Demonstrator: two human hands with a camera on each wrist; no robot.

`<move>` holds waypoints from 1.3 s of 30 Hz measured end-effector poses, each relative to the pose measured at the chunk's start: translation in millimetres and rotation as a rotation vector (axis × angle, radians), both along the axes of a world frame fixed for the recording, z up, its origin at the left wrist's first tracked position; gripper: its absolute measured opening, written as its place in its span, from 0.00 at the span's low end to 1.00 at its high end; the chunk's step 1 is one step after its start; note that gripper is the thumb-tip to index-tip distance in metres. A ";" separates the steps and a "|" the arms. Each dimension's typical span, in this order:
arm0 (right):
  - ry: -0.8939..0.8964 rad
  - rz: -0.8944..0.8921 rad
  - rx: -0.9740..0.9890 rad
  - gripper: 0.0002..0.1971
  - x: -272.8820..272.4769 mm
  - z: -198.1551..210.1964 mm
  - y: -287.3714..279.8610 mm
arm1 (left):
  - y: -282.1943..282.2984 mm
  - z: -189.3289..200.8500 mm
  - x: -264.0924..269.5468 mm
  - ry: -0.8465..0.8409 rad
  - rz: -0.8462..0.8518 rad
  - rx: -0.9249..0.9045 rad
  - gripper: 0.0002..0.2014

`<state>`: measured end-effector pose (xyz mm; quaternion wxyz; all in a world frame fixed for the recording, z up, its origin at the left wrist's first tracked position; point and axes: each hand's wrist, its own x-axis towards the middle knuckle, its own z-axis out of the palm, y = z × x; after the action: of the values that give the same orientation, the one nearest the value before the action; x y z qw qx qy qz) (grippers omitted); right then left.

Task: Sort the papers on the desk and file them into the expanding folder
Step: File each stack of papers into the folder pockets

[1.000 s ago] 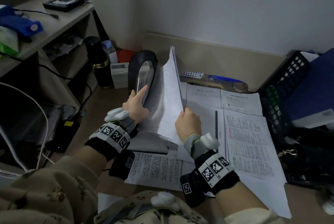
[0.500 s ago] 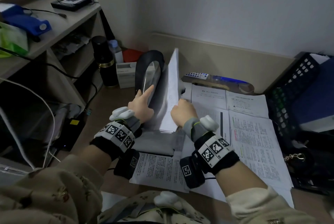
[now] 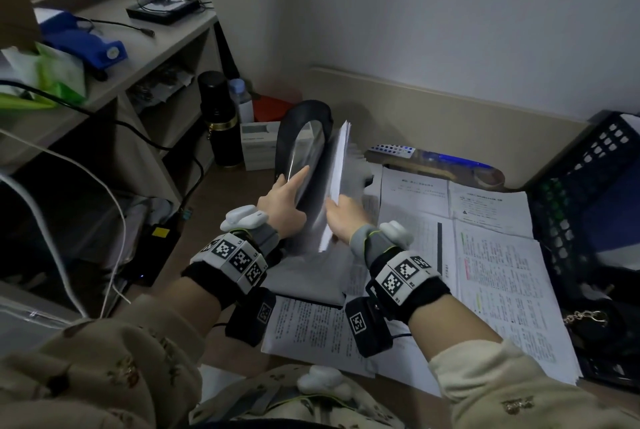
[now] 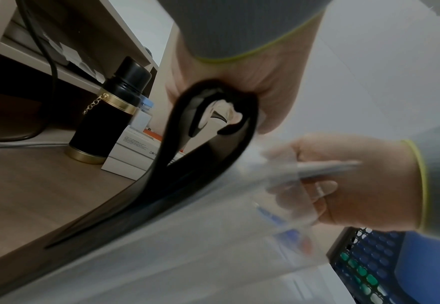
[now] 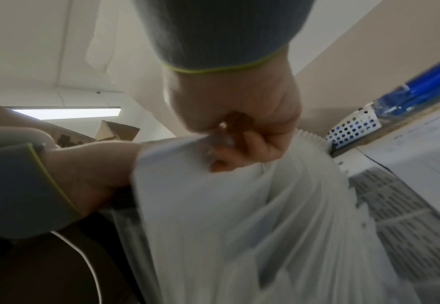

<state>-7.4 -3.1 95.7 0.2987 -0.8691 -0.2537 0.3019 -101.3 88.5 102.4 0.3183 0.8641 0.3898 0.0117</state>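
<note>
The expanding folder (image 3: 304, 276) lies on the desk with its black flap (image 3: 303, 124) bent up and back. My left hand (image 3: 287, 193) holds that flap, index finger laid along its inner side; in the left wrist view the flap (image 4: 208, 127) curls under my palm. My right hand (image 3: 341, 212) pinches a sheaf of white papers (image 3: 337, 179) by its near edge, standing tilted in the folder mouth. The right wrist view shows my right hand (image 5: 239, 139) on the papers (image 5: 200, 205), which stand beside the pleated pockets (image 5: 309, 174). The papers' lower edge is hidden.
More printed sheets (image 3: 491, 255) cover the desk to the right and in front of the folder. A black mesh basket (image 3: 588, 193) stands at the right edge. A black flask (image 3: 221, 124) and white box (image 3: 258, 144) sit behind the folder. A shelf unit (image 3: 145, 58) with cables rises on the left.
My right hand has moved left and forward, bringing the raised sheaf down towards the folder mouth. My left hand has kept hold of the flap.
</note>
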 end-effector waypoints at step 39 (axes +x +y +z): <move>-0.181 -0.176 0.575 0.10 16.8 -28.7 -3.2 | 42.4 10.4 -22.8 -0.083 0.021 -0.093 0.47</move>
<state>9.4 -6.3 67.0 0.5335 -0.7909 -0.2780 0.1122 -124.0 130.9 112.8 0.3739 0.8429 0.3855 0.0326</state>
